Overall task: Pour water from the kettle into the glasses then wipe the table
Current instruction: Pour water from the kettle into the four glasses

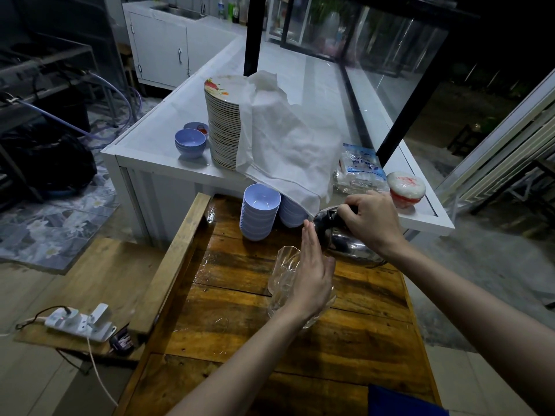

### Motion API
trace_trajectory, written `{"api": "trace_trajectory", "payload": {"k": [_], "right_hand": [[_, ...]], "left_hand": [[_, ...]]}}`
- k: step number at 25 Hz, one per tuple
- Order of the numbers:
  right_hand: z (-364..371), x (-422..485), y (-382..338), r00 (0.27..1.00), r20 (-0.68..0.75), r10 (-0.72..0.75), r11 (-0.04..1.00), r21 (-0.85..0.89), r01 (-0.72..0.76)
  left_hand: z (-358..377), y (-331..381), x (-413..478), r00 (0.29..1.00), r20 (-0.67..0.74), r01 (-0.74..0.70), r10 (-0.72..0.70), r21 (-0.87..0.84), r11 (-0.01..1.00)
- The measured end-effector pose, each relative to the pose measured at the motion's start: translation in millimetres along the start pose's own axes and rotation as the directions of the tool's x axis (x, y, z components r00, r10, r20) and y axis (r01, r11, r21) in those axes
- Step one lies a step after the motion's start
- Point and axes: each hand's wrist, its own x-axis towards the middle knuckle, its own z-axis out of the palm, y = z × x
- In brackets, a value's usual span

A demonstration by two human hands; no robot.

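A shiny steel kettle (342, 241) with a black lid and handle is tilted toward the left over the wooden table (300, 349). My right hand (372, 220) grips its black handle from above. A clear glass (285, 274) stands just below the kettle's front, and a second glass (318, 313) shows partly behind my left hand (312, 274). That hand is flat with fingers straight, resting against the glasses and reaching up to the kettle's lid. I cannot see a stream of water. The tabletop looks wet and glossy around the glasses.
Stacks of lilac bowls (259, 214) stand at the table's far end. Behind, a white counter (156, 157) carries a tall plate stack (223, 127) draped with a white cloth (288, 142), a plastic bag (360, 169) and a red-and-white tub (405, 189). A power strip (81, 322) lies on a low bench at left.
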Motion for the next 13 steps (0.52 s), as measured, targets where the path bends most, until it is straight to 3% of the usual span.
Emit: {"api": "trace_trajectory", "payload": {"k": [13], "right_hand": [[2.7, 6.5, -2.0, 0.999, 0.001, -0.042, 0.996, -0.084, 0.042]], "left_hand": [[-1.0, -0.7, 2.6, 1.0, 0.001, 0.005, -0.005, -0.018, 1.0]]}}
